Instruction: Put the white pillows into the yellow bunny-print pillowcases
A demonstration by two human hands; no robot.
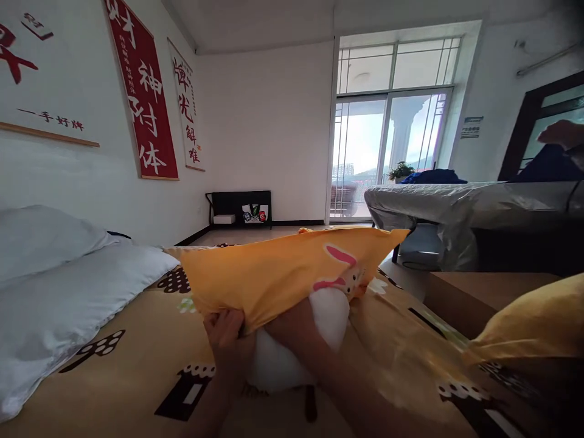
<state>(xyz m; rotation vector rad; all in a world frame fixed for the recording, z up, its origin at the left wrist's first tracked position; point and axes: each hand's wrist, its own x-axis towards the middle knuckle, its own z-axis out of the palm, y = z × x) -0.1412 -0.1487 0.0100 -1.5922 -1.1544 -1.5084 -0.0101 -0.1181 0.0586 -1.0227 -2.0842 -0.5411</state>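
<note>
A yellow pillowcase [260,274] with a pink-eared rabbit print lies in front of me on a patterned tan bedsheet [387,347]. Its opening faces me, and a white pillow [292,365] sticks partly out of it. My left hand [228,328] pinches the rim of the opening at its left side, fingers curled over the fabric. My right hand [289,319] reaches into the opening along the top of the white pillow; its fingers are hidden under the yellow cloth. How far the pillow extends inside cannot be seen.
White pillows [100,286] are piled on the left. At right are a cardboard box [483,292], a yellow pillow [538,316] and a plastic-covered table [456,198]. Another person's hand [563,134] shows at far right. A low black shelf [241,204] stands by the back wall.
</note>
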